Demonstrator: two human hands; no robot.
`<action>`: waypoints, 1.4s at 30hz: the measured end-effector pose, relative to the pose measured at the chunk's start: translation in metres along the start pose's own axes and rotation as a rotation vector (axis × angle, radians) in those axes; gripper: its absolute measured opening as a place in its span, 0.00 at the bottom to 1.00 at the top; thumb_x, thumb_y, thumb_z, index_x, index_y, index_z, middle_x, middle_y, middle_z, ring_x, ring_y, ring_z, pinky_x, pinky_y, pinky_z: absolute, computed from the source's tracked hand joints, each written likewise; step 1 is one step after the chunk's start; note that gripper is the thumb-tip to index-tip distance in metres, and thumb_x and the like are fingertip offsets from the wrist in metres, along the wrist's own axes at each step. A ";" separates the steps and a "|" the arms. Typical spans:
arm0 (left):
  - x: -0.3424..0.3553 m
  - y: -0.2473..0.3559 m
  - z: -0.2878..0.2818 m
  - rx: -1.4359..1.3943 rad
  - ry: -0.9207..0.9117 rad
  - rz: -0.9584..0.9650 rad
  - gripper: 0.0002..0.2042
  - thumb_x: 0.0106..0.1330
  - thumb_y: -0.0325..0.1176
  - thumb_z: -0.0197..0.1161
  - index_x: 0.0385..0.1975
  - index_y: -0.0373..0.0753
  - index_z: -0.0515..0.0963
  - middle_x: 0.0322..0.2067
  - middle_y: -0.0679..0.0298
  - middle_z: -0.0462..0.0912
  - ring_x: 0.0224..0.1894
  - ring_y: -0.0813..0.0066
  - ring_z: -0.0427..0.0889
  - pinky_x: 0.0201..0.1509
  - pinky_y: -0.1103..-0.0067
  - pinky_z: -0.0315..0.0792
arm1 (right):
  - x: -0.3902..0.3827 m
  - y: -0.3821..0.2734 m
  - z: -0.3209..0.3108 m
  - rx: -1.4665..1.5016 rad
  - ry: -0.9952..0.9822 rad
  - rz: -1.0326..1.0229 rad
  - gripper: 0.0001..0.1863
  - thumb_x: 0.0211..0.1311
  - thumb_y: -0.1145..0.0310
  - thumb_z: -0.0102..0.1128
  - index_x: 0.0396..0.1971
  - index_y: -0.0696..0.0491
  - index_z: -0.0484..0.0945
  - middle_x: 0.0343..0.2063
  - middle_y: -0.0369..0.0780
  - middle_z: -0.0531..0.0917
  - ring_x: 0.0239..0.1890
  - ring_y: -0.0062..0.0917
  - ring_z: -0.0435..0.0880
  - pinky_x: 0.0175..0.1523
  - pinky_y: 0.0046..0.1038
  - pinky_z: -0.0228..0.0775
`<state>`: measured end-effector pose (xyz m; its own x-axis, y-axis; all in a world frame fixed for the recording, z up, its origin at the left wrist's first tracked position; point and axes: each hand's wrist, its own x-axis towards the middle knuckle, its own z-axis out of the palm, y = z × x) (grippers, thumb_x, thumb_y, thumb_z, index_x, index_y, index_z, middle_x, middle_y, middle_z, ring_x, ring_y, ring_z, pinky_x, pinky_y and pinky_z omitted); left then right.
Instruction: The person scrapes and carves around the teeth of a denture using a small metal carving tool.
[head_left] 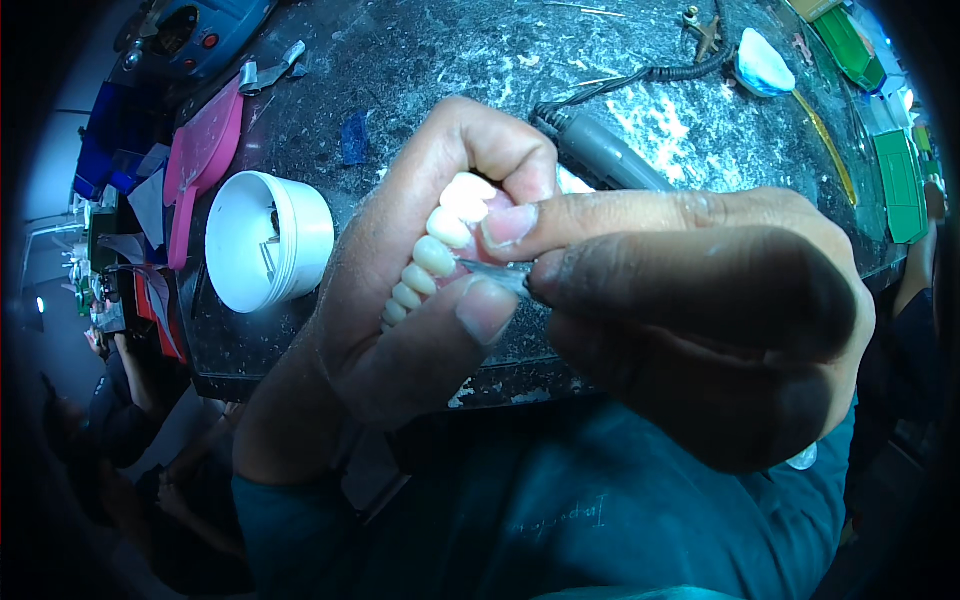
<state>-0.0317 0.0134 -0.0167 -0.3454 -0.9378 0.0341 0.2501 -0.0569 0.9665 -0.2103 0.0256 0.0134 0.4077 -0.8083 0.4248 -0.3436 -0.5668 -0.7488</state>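
In the middle, a row of white false teeth on a pink base lies in my left hand. My index finger curls round its far end, and my thumb presses at the near side. My right hand pinches a small pointed metal tool, its tip touching the teeth or the pink base beside them. The right fingertip nearest the teeth rests against the pink part. Fingers hide most of the tool and part of the base.
A white tub with small metal bits stands at left, beside a pink dustpan. Behind my hands lies a grey handpiece on a coiled cord, on the powder-strewn dark table. Green bins stand at right; other people sit at left.
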 end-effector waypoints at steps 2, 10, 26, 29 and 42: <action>0.000 0.000 -0.002 0.033 -0.026 -0.021 0.30 0.49 0.53 0.65 0.40 0.33 0.64 0.33 0.62 0.66 0.37 0.79 0.67 0.42 0.81 0.65 | 0.006 -0.003 0.002 -0.075 0.026 -0.115 0.06 0.37 0.85 0.72 0.19 0.63 0.83 0.27 0.39 0.83 0.23 0.21 0.85 0.28 0.13 0.79; 0.001 -0.001 -0.012 0.079 -0.069 -0.034 0.30 0.49 0.51 0.65 0.40 0.33 0.64 0.34 0.62 0.67 0.38 0.79 0.68 0.43 0.80 0.67 | 0.015 0.019 0.013 -0.036 0.144 -0.611 0.10 0.32 0.90 0.70 0.19 0.65 0.81 0.33 0.45 0.81 0.32 0.33 0.87 0.34 0.23 0.84; 0.000 -0.005 -0.013 0.014 -0.075 -0.047 0.28 0.50 0.49 0.63 0.41 0.33 0.64 0.33 0.61 0.70 0.36 0.79 0.70 0.42 0.80 0.68 | 0.010 0.002 0.009 -0.067 0.018 -0.252 0.16 0.39 0.88 0.70 0.33 0.66 0.80 0.31 0.52 0.84 0.35 0.36 0.87 0.40 0.30 0.82; 0.001 -0.003 -0.010 -0.014 -0.068 -0.067 0.30 0.49 0.50 0.66 0.42 0.33 0.64 0.34 0.62 0.70 0.37 0.79 0.71 0.43 0.81 0.69 | 0.004 0.003 0.010 -0.095 0.080 -0.263 0.14 0.40 0.89 0.68 0.31 0.66 0.80 0.30 0.51 0.83 0.35 0.38 0.87 0.40 0.31 0.83; -0.005 0.001 -0.004 -0.029 -0.004 -0.089 0.38 0.43 0.57 0.73 0.44 0.35 0.63 0.37 0.64 0.68 0.40 0.77 0.72 0.47 0.80 0.70 | 0.019 0.018 0.012 0.235 0.099 -0.436 0.08 0.37 0.87 0.70 0.19 0.66 0.77 0.32 0.52 0.79 0.33 0.43 0.86 0.39 0.35 0.85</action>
<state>-0.0265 0.0162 -0.0167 -0.3710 -0.9272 -0.0510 0.2445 -0.1505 0.9579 -0.1984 0.0023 0.0014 0.3845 -0.5217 0.7616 0.0449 -0.8135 -0.5799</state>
